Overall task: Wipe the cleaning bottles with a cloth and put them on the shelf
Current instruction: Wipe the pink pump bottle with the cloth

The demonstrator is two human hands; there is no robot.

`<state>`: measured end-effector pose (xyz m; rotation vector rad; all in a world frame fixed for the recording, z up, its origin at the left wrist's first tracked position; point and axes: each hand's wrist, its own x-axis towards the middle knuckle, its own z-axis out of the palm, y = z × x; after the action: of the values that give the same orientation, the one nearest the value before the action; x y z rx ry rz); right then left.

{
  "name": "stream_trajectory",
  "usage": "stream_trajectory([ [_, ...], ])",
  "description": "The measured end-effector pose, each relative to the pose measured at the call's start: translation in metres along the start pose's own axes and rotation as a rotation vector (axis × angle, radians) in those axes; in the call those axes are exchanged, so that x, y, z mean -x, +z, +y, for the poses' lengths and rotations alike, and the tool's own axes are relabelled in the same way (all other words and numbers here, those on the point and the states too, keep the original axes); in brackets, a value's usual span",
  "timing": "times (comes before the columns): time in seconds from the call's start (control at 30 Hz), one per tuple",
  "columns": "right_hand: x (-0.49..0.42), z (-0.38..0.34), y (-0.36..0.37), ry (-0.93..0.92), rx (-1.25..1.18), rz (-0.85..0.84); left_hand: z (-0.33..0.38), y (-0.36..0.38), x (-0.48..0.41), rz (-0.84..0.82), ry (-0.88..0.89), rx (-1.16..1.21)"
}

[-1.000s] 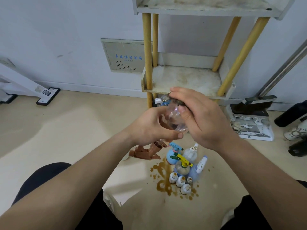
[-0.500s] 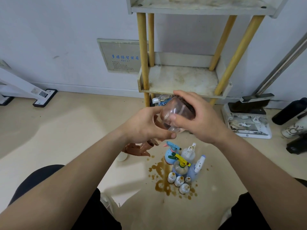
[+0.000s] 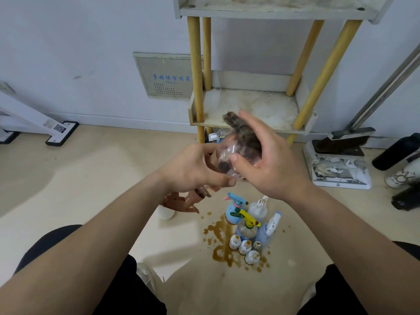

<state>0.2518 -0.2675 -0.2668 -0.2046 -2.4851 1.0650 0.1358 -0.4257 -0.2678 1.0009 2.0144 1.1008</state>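
Note:
My left hand point(image 3: 193, 169) grips a clear spray bottle point(image 3: 225, 158) turned head-down, its brown trigger head point(image 3: 181, 202) sticking out below the hand. My right hand point(image 3: 270, 160) holds a dark cloth point(image 3: 243, 130) against the bottle's far side, with the thumb on the clear base. Below, several more spray bottles point(image 3: 247, 217) and small white bottles point(image 3: 244, 247) stand on the floor in a brown spill point(image 3: 219, 241). The shelf point(image 3: 252, 105) with yellow posts stands just behind my hands; its lower board is stained and bare.
A dustpan with a brush point(image 3: 341, 164) lies right of the shelf, and dark bottles point(image 3: 395, 153) stand at the far right. A white stand foot point(image 3: 60, 133) rests at the left wall. Another bottle point(image 3: 216, 135) lies under the shelf. My knees frame the bottom edge.
My right hand has slid with the cloth over the bottle toward its far side, baring the clear base. The left hand keeps its grip; both hands drifted slightly up.

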Motion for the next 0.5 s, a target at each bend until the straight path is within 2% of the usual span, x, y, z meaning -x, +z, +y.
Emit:
stream_trajectory([
  [0.37, 0.006, 0.022, 0.000, -0.203, -0.016, 0.056, 0.001, -0.005, 0.001, 0.081, 0.023, 0.074],
  [0.43, 0.007, 0.026, 0.002, -0.185, -0.036, 0.074, 0.001, -0.008, 0.002, 0.093, 0.011, 0.075],
  [0.5, 0.008, 0.027, 0.002, -0.084, -0.123, 0.072, 0.002, -0.010, 0.002, 0.102, 0.010, 0.072],
])
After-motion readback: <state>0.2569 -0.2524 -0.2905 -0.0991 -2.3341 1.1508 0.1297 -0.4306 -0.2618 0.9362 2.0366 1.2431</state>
